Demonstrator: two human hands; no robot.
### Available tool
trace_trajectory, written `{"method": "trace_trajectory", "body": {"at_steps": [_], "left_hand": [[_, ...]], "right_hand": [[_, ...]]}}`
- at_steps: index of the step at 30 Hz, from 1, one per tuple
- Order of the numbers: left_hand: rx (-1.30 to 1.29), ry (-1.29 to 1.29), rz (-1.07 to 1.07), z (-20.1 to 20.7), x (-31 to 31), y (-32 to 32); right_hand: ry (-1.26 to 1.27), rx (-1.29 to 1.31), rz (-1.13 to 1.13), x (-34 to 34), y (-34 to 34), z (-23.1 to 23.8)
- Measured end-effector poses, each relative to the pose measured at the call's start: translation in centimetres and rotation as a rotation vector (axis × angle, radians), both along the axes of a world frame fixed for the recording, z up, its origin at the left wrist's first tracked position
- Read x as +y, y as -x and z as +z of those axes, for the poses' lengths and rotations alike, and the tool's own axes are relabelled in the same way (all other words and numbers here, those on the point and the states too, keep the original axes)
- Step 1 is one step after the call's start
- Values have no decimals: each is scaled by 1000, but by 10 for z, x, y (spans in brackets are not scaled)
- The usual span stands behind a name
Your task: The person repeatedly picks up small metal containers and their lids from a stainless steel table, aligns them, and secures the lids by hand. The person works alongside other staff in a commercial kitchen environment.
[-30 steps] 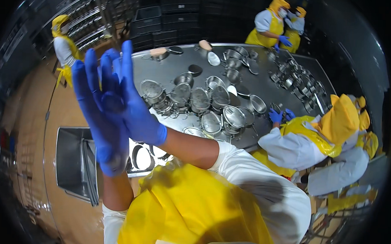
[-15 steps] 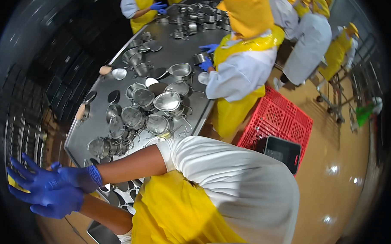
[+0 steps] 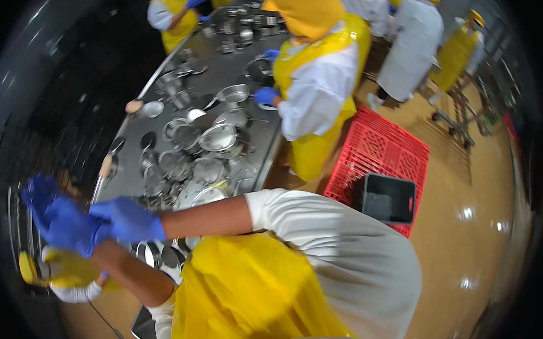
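My left hand (image 3: 66, 219), in a blue glove, is held out past the far-left end of the metal table (image 3: 138, 126). Its fingers stretch upward, slightly blurred, and hold nothing. From the right, my right hand (image 3: 131, 219), also blue-gloved, reaches across and grips the left glove near the base of the palm. Its fingertips are partly hidden against the left hand. Closest on the table are metal strainers (image 3: 217, 137) and pans in a crowded pile, below and to the right of my hands.
A co-worker in a yellow apron (image 3: 314, 150) handles a round metal pan (image 3: 260, 70) across the table. A red plastic crate (image 3: 380, 143) bears a dark tray-like box (image 3: 389, 197). Another person (image 3: 73, 273) is beyond my left forearm. A wheeled cart (image 3: 458, 119) stands far right.
My right hand has slid back toward my left wrist, and my left fingers have swung upward. The view has shifted, showing a person at lower left. The co-worker's hands have moved apart around a pan.
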State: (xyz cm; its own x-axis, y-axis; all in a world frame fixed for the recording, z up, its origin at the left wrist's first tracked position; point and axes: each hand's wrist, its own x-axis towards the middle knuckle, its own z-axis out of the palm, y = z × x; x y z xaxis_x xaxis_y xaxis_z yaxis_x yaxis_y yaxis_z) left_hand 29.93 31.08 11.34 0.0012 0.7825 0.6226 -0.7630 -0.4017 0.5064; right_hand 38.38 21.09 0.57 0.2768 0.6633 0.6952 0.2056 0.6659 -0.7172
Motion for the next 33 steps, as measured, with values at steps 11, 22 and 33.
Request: {"method": "trace_trajectory", "body": {"at_steps": [11, 22, 33], "left_hand": [[-41, 79, -70, -19, -43, -16], [-97, -36, 235, -25, -36, 2], [92, 21, 581, -42, -32, -3]], "right_hand": [[-220, -534, -328, -15, -42, 0], [209, 52, 246, 20, 20, -28], [-272, -195, -144, 2, -8, 6]]}}
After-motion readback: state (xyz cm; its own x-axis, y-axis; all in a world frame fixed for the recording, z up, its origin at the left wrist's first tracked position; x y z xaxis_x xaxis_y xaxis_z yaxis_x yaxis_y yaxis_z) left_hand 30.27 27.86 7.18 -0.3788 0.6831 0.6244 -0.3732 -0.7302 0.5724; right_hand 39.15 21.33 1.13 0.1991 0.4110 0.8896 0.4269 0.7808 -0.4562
